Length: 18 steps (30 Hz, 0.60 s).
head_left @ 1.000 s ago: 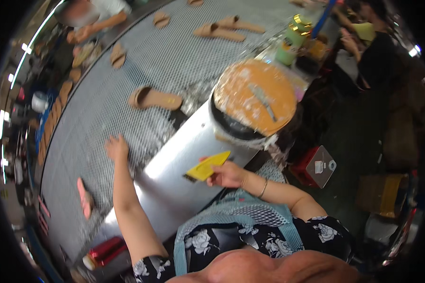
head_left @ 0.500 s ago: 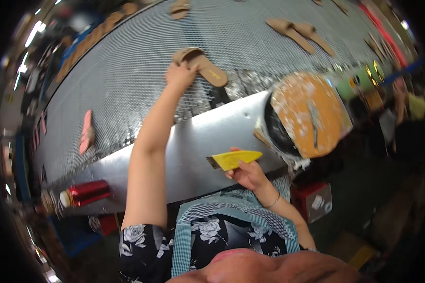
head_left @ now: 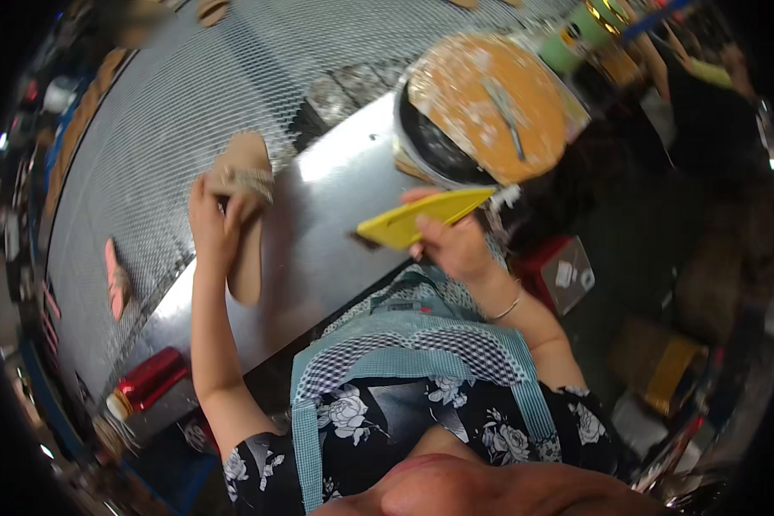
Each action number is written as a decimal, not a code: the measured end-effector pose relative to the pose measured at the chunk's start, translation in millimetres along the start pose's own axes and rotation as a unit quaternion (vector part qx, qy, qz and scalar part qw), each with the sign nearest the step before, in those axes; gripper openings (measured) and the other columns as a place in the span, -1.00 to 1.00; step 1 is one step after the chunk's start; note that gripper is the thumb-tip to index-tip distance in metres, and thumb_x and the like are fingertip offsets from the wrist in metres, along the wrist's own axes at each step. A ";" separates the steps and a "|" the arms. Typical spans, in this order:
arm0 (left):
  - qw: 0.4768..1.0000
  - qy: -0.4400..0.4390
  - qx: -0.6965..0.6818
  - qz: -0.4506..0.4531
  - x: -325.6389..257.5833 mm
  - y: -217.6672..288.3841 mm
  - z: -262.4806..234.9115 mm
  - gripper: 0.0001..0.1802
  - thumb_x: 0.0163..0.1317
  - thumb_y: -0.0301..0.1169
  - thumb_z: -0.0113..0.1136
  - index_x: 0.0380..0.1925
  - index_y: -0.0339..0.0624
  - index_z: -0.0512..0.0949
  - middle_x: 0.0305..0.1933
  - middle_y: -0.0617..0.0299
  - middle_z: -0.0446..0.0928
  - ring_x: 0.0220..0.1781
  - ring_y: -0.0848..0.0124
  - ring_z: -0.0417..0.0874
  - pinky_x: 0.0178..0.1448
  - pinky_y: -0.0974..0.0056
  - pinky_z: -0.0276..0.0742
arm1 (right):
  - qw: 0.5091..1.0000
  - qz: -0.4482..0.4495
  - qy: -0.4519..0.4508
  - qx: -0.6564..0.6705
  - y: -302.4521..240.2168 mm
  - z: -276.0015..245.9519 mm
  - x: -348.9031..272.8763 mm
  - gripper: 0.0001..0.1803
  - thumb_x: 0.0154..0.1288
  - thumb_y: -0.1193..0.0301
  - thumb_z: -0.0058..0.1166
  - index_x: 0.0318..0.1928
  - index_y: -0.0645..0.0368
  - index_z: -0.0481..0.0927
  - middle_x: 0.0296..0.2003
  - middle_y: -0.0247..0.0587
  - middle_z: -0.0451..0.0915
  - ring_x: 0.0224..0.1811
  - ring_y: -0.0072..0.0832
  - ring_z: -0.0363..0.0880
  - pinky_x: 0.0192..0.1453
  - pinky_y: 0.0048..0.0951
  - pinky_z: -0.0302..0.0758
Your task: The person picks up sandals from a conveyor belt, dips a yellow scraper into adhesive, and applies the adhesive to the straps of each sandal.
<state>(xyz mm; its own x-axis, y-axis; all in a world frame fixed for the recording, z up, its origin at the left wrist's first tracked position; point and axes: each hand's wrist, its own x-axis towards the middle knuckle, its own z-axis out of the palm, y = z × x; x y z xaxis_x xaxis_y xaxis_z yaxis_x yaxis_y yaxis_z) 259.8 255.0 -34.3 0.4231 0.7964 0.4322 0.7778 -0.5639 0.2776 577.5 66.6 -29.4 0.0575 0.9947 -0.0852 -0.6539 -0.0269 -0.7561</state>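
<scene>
Your left hand (head_left: 215, 225) grips a tan sandal (head_left: 244, 215) on the steel desk (head_left: 327, 249); your right hand (head_left: 452, 245) holds a yellow scraper (head_left: 421, 219). Keep the sandal flat, steady.

- A wide metal mesh belt (head_left: 146, 129) curves across the workspace.
- A smooth steel ledge (head_left: 318, 249) runs along its near edge.
- A round pot with an orange-crusted lid (head_left: 486, 103) stands at the ledge's right end.
- A pink sole (head_left: 116, 279) lies alone on the mesh, far left.
- A red can (head_left: 150, 378) lies low on the left.
- A red box (head_left: 563, 275) sits below the pot.
</scene>
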 end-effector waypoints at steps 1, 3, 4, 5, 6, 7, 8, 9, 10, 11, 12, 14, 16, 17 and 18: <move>0.999 -0.054 -0.005 -0.009 -21.6 10.5 1.1 -0.43 0.11 -0.16 0.23 0.02 -0.37 0.46 0.22 -0.18 0.30 0.23 -0.10 0.31 0.29 0.03 0.25 | 0.994 -0.079 0.010 -0.074 -20.0 -2.1 -1.7 -0.70 0.34 0.50 0.02 0.07 0.28 0.47 -0.08 -0.22 0.55 -0.32 -0.63 0.51 -0.36 -0.60 0.53; 0.993 -0.120 -0.004 -0.017 -45.2 35.5 4.0 -0.34 0.07 -0.05 0.26 0.06 -0.31 0.45 0.31 -0.15 0.21 0.29 -0.11 0.26 0.32 0.01 0.22 | 0.961 -0.160 0.084 -0.209 -58.0 -7.7 -0.4 -0.73 0.35 0.48 0.01 0.04 0.27 0.51 -0.17 -0.26 0.59 -0.46 -0.68 0.49 -0.38 -0.66 0.49; 0.991 -0.133 -0.002 -0.013 -49.2 46.7 6.7 -0.30 0.05 0.01 0.27 0.06 -0.29 0.45 0.35 -0.12 0.16 0.31 -0.11 0.23 0.33 -0.01 0.21 | 0.943 -0.184 0.121 -0.248 -70.2 -13.6 0.7 -0.74 0.37 0.43 0.02 0.00 0.25 0.54 -0.23 -0.31 0.61 -0.47 -0.71 0.48 -0.39 -0.69 0.45; 0.993 -0.119 -0.003 -0.011 -53.6 51.9 12.0 -0.22 -0.05 0.12 0.31 0.05 -0.25 0.48 0.40 -0.12 0.07 0.34 -0.13 0.19 0.34 -0.04 0.19 | 0.922 -0.181 0.126 -0.319 -81.9 -19.6 2.2 -0.76 0.36 0.42 0.02 -0.02 0.23 0.56 -0.26 -0.32 0.62 -0.48 -0.70 0.47 -0.40 -0.66 0.45; 0.993 -0.119 -0.010 -0.006 -55.7 57.0 15.7 -0.22 -0.05 0.12 0.31 0.05 -0.25 0.48 0.40 -0.12 0.07 0.34 -0.13 0.19 0.34 -0.04 0.19 | 0.896 -0.176 0.127 -0.387 -91.3 -24.5 5.0 -0.77 0.36 0.41 0.03 -0.04 0.21 0.58 -0.29 -0.32 0.62 -0.48 -0.70 0.47 -0.41 -0.64 0.44; 0.996 -0.090 -0.001 0.008 -58.5 62.2 17.5 -0.17 -0.10 0.15 0.33 0.05 -0.27 0.48 0.41 -0.14 0.04 0.34 -0.14 0.18 0.34 -0.04 0.19 | 0.894 -0.178 0.134 -0.390 -95.0 -30.3 6.9 -0.77 0.36 0.41 0.03 -0.04 0.21 0.58 -0.29 -0.32 0.62 -0.48 -0.70 0.47 -0.41 -0.64 0.44; 0.998 -0.059 0.010 0.021 -59.1 65.9 20.0 -0.12 -0.15 0.18 0.35 0.05 -0.28 0.48 0.41 -0.16 0.01 0.34 -0.14 0.17 0.35 -0.04 0.19 | 0.854 -0.194 0.098 -0.472 -97.4 -36.4 9.4 -0.78 0.34 0.41 0.04 -0.06 0.20 0.59 -0.30 -0.29 0.63 -0.49 -0.66 0.48 -0.40 -0.58 0.45; 0.999 -0.041 -0.014 0.011 -59.0 67.3 27.2 -0.04 -0.27 0.19 0.42 0.04 -0.32 0.46 0.39 -0.19 0.02 0.33 -0.14 0.18 0.35 -0.03 0.20 | 0.807 -0.208 0.061 -0.549 -100.6 -40.4 11.6 -0.78 0.33 0.41 0.05 -0.07 0.19 0.59 -0.31 -0.25 0.63 -0.51 -0.61 0.49 -0.38 -0.52 0.46; 0.999 -0.041 -0.014 0.011 -58.9 70.1 28.0 -0.04 -0.27 0.19 0.42 0.04 -0.32 0.46 0.39 -0.19 0.02 0.33 -0.14 0.18 0.35 -0.03 0.20 | 0.807 -0.209 0.061 -0.549 -102.0 -40.5 14.7 -0.78 0.33 0.41 0.05 -0.07 0.19 0.59 -0.31 -0.25 0.63 -0.51 -0.61 0.49 -0.38 -0.52 0.46; 0.998 -0.040 -0.048 -0.024 -58.2 73.2 28.9 -0.07 -0.27 0.12 0.46 0.03 -0.35 0.46 0.37 -0.18 0.04 0.33 -0.13 0.19 0.35 -0.03 0.20 | 0.762 -0.222 0.024 -0.608 -103.0 -38.6 18.8 -0.78 0.32 0.39 0.05 -0.08 0.18 0.60 -0.33 -0.21 0.63 -0.49 -0.56 0.52 -0.35 -0.48 0.47; 0.994 -0.040 -0.081 -0.059 -56.5 74.9 29.6 -0.09 -0.26 0.04 0.49 0.02 -0.38 0.45 0.35 -0.17 0.06 0.32 -0.12 0.19 0.35 -0.02 0.20 | 0.711 -0.234 -0.014 -0.663 -103.8 -37.8 22.1 -0.78 0.31 0.38 0.05 -0.09 0.17 0.61 -0.34 -0.18 0.63 -0.48 -0.50 0.54 -0.32 -0.44 0.48; 0.994 -0.036 -0.089 -0.057 -50.0 76.9 30.7 -0.11 -0.26 -0.04 0.50 0.03 -0.40 0.43 0.33 -0.14 0.08 0.31 -0.09 0.20 0.35 0.00 0.21 | 0.669 -0.216 -0.038 -0.710 -102.4 -43.3 25.9 -0.77 0.31 0.35 0.05 -0.11 0.18 0.61 -0.36 -0.16 0.64 -0.46 -0.47 0.55 -0.29 -0.44 0.48; 0.993 -0.032 -0.094 -0.056 -43.6 77.2 31.1 -0.13 -0.26 -0.13 0.51 0.05 -0.41 0.41 0.30 -0.12 0.10 0.31 -0.06 0.22 0.35 0.02 0.22 | 0.626 -0.197 -0.063 -0.752 -103.0 -45.0 27.7 -0.76 0.31 0.32 0.05 -0.13 0.19 0.62 -0.37 -0.14 0.64 -0.44 -0.44 0.57 -0.27 -0.44 0.49; 0.989 -0.005 -0.138 -0.058 -41.1 76.3 31.0 -0.13 -0.25 -0.19 0.48 0.09 -0.41 0.36 0.30 -0.10 0.10 0.31 -0.02 0.22 0.35 0.03 0.22 | 0.724 -0.145 -0.022 -0.674 -105.1 -44.5 28.1 -0.75 0.32 0.33 0.05 -0.11 0.22 0.60 -0.42 -0.26 0.59 -0.46 -0.52 0.53 -0.32 -0.48 0.48; 0.982 0.022 -0.180 -0.061 -38.5 75.4 31.1 -0.12 -0.23 -0.24 0.45 0.13 -0.42 0.32 0.30 -0.07 0.10 0.32 0.01 0.22 0.34 0.05 0.23 | 0.808 -0.090 0.018 -0.582 -106.3 -44.7 28.5 -0.74 0.34 0.34 0.05 -0.09 0.26 0.59 -0.46 -0.38 0.55 -0.47 -0.60 0.50 -0.36 -0.52 0.47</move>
<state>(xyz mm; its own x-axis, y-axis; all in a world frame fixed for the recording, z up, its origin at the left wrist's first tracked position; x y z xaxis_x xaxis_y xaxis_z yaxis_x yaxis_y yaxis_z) 316.6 188.7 -56.7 0.3109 0.8569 0.4112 0.6032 -0.5122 0.6113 682.4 93.4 19.6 0.1077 0.9900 0.0912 0.5190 0.0223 -0.8545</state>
